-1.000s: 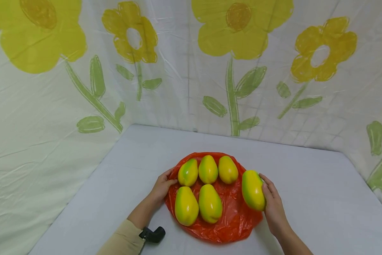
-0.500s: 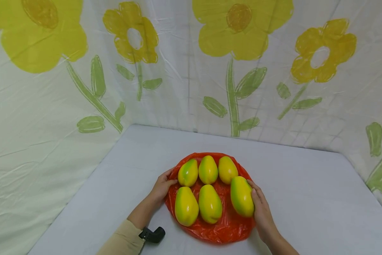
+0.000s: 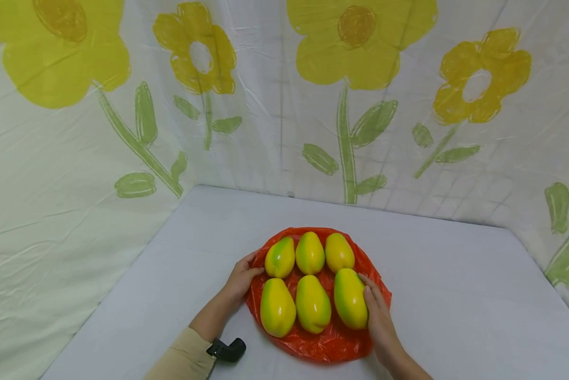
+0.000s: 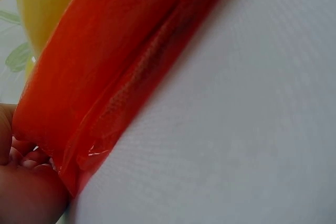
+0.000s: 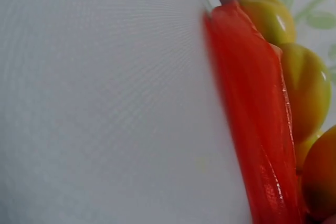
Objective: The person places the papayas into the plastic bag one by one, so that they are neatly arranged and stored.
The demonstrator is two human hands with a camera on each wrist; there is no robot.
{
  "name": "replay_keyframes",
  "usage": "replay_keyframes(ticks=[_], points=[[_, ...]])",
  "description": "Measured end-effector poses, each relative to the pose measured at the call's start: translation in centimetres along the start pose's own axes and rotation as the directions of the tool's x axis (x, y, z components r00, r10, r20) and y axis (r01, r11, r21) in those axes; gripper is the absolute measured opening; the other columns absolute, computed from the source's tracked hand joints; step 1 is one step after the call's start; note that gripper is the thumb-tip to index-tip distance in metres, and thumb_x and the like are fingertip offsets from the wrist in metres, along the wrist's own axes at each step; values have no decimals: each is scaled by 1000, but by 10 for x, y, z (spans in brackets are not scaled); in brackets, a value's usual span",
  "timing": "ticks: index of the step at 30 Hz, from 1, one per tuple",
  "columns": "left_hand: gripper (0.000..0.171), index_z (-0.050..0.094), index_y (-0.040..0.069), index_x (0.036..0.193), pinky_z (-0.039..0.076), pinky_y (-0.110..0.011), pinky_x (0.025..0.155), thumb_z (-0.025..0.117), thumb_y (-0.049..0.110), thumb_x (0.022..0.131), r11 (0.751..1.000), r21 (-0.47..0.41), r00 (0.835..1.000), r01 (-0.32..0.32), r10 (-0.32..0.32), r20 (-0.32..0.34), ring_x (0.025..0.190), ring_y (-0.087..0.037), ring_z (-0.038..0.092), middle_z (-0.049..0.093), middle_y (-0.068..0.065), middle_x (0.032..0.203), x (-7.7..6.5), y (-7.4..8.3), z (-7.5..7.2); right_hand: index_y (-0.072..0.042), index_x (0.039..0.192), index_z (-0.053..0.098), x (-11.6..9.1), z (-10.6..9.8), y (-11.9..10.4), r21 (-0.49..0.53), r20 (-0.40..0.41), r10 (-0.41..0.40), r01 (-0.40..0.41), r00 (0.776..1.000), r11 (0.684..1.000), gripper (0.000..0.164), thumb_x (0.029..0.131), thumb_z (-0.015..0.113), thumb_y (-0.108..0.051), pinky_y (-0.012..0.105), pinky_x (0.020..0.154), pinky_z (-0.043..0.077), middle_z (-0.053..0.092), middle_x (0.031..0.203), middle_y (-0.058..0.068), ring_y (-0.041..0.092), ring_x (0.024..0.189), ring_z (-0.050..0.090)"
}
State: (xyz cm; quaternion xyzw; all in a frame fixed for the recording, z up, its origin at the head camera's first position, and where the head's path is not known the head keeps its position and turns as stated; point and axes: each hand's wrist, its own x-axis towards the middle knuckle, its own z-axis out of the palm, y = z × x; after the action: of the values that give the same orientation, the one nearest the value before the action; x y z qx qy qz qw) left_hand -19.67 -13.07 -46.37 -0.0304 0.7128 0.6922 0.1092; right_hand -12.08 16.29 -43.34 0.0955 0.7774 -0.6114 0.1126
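Papayas, yellow with green streaks, sit in two rows in a round shallow container lined with red plastic (image 3: 332, 343). My right hand (image 3: 384, 330) holds the papaya (image 3: 351, 299) at the right of the near row, fingers and thumb along its right side. Beside it lie the middle papaya (image 3: 313, 304) and the left papaya (image 3: 277, 307). My left hand (image 3: 238, 278) grips the container's left rim; in the left wrist view the fingers (image 4: 32, 157) curl under the red plastic edge (image 4: 79, 77). A textured surface shows faintly through the plastic there.
The far row holds three more papayas (image 3: 310, 253). A white table (image 3: 455, 285) lies under the container. Behind it hangs a white curtain (image 3: 265, 132) with painted yellow flowers. A black device (image 3: 227, 349) is strapped to the left wrist.
My right hand has carried its papaya left and toward me, from over the container's right rim into the right end of the near row. The left hand has kept its place.
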Motion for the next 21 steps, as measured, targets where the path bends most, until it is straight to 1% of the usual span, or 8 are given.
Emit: replay_keyframes(ticks=[4, 7, 11, 21], points=[[50, 38, 13, 141, 43, -39, 102, 48, 9, 92, 1000, 1, 1000, 7, -7, -5, 129, -28, 44, 42, -10, 144, 0, -1, 0, -28, 147, 18, 0, 1, 2, 6, 0, 6, -6, 1000, 1000, 59, 96, 21, -56, 64, 110, 20, 15, 153, 10, 35, 133, 20], [51, 39, 15, 141, 44, -38, 101, 48, 9, 92, 1000, 1, 1000, 14, -14, -6, 129, -26, 44, 43, -8, 144, 0, -1, 0, -29, 147, 19, -1, 2, 4, 10, 3, 1, -1, 1000, 1000, 58, 96, 22, -56, 64, 110, 18, 15, 154, 10, 35, 135, 18], [52, 37, 14, 142, 44, -38, 101, 48, 10, 92, 1000, 9, 1000, 10, -10, 1, 129, -28, 44, 42, -9, 144, 0, -1, -1, -29, 146, 20, -1, 4, 5, 15, 8, -10, 10, 1000, 1000, 57, 96, 22, -55, 64, 111, 17, 16, 153, 9, 34, 136, 17], [51, 39, 16, 141, 42, -40, 102, 48, 8, 92, 1000, 5, 1000, 17, -17, -8, 129, -26, 44, 43, -7, 144, 1, -2, 0, -27, 147, 19, 0, 6, 7, 35, 29, -19, 18, 999, 999, 57, 96, 25, -54, 62, 111, 20, 19, 151, 8, 32, 134, 19]])
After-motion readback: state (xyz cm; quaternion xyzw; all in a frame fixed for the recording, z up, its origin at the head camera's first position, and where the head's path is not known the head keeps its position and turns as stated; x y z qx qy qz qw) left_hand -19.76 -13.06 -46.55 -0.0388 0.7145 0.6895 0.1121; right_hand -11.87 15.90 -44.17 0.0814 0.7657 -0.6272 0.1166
